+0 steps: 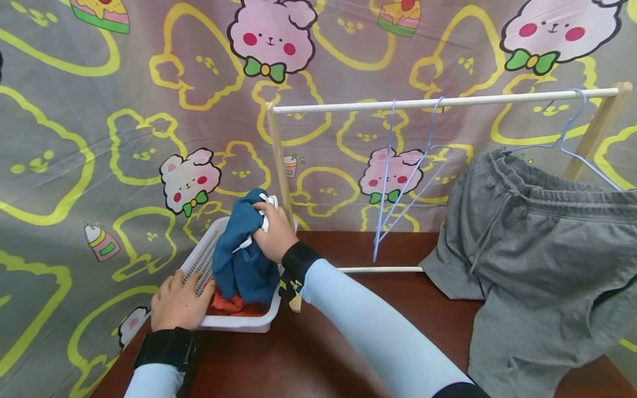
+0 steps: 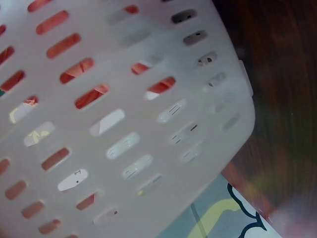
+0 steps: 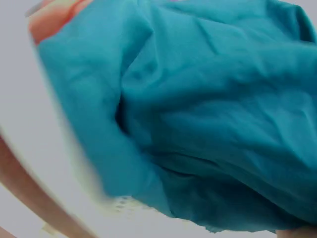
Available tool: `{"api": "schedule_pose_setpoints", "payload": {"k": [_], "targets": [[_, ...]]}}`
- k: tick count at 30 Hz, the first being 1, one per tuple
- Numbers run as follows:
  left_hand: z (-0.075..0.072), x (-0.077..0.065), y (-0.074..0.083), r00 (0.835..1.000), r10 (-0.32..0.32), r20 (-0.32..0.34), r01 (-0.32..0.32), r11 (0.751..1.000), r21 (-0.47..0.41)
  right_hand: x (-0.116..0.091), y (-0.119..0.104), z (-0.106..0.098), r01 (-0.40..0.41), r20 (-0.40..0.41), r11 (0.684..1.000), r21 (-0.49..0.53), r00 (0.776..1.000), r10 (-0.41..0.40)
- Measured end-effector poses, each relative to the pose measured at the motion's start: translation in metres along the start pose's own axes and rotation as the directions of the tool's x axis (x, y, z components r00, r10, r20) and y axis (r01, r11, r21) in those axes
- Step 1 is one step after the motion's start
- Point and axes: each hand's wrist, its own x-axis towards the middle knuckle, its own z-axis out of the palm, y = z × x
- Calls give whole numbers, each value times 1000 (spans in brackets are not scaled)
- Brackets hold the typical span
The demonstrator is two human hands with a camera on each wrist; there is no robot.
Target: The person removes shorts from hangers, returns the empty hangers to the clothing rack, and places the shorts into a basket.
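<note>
In the head view a white perforated plastic basket [image 1: 234, 323] stands on the table at the left. My left hand [image 1: 181, 304] holds the rim at its near left corner; the left wrist view shows the slotted basket wall [image 2: 114, 104] close up. Over the basket, my right hand [image 1: 275, 232] grips a bunched blue garment [image 1: 244, 271] with white parts near the fingers. Its lower folds hang in the basket, above red-orange cloth [image 1: 230, 303]. Blue fabric [image 3: 213, 109] fills most of the right wrist view; what kind of garment it is cannot be told.
A rack with a white rail [image 1: 348, 106] and wooden posts stands behind and right of the basket. Blue wire hangers [image 1: 385, 182] hang on it, and grey drawstring pants [image 1: 542, 265] hang at the right. A patterned cloth [image 1: 124, 83] covers the wall behind the brown table [image 1: 298, 359].
</note>
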Motion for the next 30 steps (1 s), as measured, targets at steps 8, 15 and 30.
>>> {"api": "schedule_pose_setpoints", "payload": {"k": [8,15,30], "targets": [[1,0,1,1000,-2,20,2,1000,7,-9,25,14,-82,213,988,-134,971,109],[1,1,1,1000,8,17,-8,1000,30,-14,34,16,-68,262,980,-186,958,116],[0,0,2,1000,5,18,-6,1000,26,-26,37,13,-3,265,980,-201,963,57]]}}
